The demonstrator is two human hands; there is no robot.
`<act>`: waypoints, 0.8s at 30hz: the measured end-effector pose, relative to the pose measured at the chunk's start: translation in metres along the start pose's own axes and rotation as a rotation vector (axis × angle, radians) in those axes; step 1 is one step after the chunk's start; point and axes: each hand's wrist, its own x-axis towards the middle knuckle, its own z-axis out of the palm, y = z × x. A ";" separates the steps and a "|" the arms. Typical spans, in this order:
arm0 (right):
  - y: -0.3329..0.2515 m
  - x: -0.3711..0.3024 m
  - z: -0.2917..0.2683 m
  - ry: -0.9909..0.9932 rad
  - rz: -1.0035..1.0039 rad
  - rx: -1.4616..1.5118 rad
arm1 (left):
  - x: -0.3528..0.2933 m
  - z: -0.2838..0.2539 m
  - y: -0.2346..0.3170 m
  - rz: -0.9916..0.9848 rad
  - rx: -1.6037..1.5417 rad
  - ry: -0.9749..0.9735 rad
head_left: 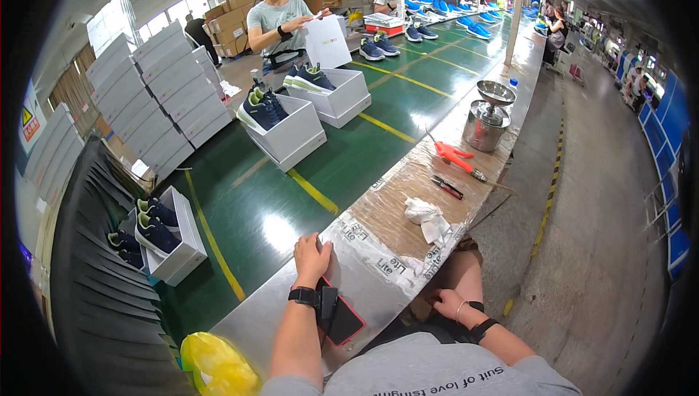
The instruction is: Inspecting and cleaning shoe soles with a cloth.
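Note:
My left hand [313, 256] lies on the metal worktop [291, 301] by the green conveyor belt [266, 232]. Its fingers rest flat at the edge, holding nothing I can see. Under that wrist, which wears a black strap with a black block, is a phone with a red edge [348, 325]. Below the table edge, by my leg, hangs my right hand [449, 304]; its fingers are mostly hidden. Beyond the left hand are a crumpled white cloth [428, 220], a black and red pen [446, 187] and an orange-handled tool [459, 157].
White boxes holding dark blue sneakers [293, 132] ride the belt; another box [178, 258] sits by black strip curtains [102, 250]. A co-worker [280, 21] holds a white lid. A steel pot [486, 125] stands farther along the ledge. A yellow bag [215, 363] is at lower left.

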 end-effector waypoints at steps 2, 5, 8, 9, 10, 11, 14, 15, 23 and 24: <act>-0.003 0.001 0.000 0.016 -0.027 0.012 | 0.003 -0.001 -0.004 0.004 0.006 0.007; 0.004 0.003 0.002 0.024 -0.068 0.019 | 0.004 0.000 0.000 -0.015 -0.013 -0.012; -0.002 0.005 0.005 0.004 -0.107 -0.025 | 0.004 -0.004 0.001 -0.035 -0.039 -0.041; -0.004 0.003 0.007 -0.006 -0.120 -0.070 | 0.002 -0.005 0.000 -0.031 -0.051 -0.050; -0.001 0.003 0.009 -0.010 -0.120 -0.066 | 0.001 -0.005 -0.001 -0.034 -0.046 -0.054; 0.003 0.004 0.009 -0.002 -0.105 -0.100 | -0.001 -0.005 -0.002 -0.019 -0.036 -0.029; 0.002 -0.002 0.009 0.018 -0.059 -0.103 | -0.006 -0.004 -0.005 -0.006 -0.018 -0.019; 0.006 -0.004 0.010 0.036 -0.023 -0.081 | -0.006 -0.003 -0.005 -0.005 -0.017 -0.023; 0.020 0.006 -0.002 0.159 0.102 -0.068 | 0.013 0.000 -0.005 0.080 0.072 0.017; 0.036 0.010 0.004 0.183 0.023 0.004 | 0.016 -0.004 -0.005 0.075 0.067 -0.010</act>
